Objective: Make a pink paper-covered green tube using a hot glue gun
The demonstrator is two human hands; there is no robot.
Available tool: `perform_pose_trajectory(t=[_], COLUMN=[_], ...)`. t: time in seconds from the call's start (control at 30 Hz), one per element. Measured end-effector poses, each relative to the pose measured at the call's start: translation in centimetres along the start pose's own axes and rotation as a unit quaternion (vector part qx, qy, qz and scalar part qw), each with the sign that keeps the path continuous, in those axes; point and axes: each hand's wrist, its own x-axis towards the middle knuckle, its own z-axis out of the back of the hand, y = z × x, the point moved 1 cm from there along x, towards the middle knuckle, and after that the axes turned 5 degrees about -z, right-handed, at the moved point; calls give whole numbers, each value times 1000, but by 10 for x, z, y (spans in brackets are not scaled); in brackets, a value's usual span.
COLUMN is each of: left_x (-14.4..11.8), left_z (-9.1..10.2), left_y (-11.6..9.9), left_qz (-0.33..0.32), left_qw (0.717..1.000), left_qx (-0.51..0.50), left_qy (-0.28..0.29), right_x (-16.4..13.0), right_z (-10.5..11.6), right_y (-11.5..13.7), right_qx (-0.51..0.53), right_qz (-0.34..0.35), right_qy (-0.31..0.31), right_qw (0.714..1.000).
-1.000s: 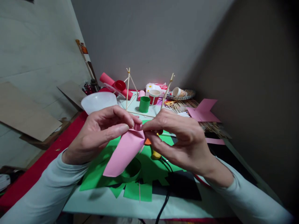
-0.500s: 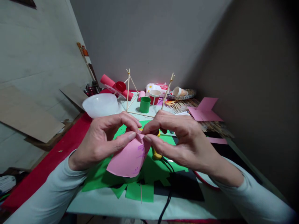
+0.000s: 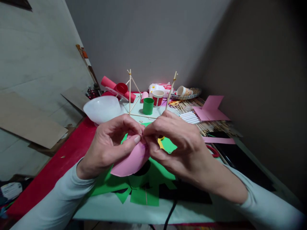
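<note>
My left hand (image 3: 112,142) pinches the top edge of a curved piece of pink paper (image 3: 130,161) between thumb and index finger. Right beside it, my right hand (image 3: 178,147) is closed at the same edge, its thumb and fingertips pressed together on the paper. The two hands' fingertips nearly touch, so the pinched spot is mostly hidden. Below the pink paper lie cut sheets of green paper (image 3: 163,169) and black paper (image 3: 192,193). Part of a yellow tool (image 3: 160,142) shows behind my right fingers.
Behind my hands stand a stick frame (image 3: 130,92), a green paper cylinder (image 3: 148,107) and a red-and-white cup (image 3: 158,97). A white bowl (image 3: 102,108) is at the left. White markers (image 3: 190,117), wooden sticks (image 3: 208,127) and folded pink paper (image 3: 211,110) lie right. A black cord (image 3: 170,212) crosses the front edge.
My right hand has turned and its fingers have closed in against the left fingertips. The pink paper has tilted, showing less of its purple marks. The view has shifted slightly.
</note>
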Motion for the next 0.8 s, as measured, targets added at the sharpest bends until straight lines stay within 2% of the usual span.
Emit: perform_pose_trajectory(t=[0.27, 0.4, 0.6, 0.8], left_x=[0, -1, -3, -1], left_z=[-2, 1, 2, -2], left_y=[-1, 2, 1, -4], left_qz=[8, 14, 1, 3], left_qw=[999, 999, 1000, 1000], left_qx=[32, 29, -4, -4], left_qy=[-41, -36, -24, -21], right_x=[-7, -2, 3, 1], right_z=[-12, -6, 6, 4], right_y=[-6, -8, -11, -5], right_qx=[-33, 22, 78, 35], right_qz=[8, -1, -54, -50], right_qy=[-46, -11, 46, 54], right_qw=[998, 1000, 994, 997])
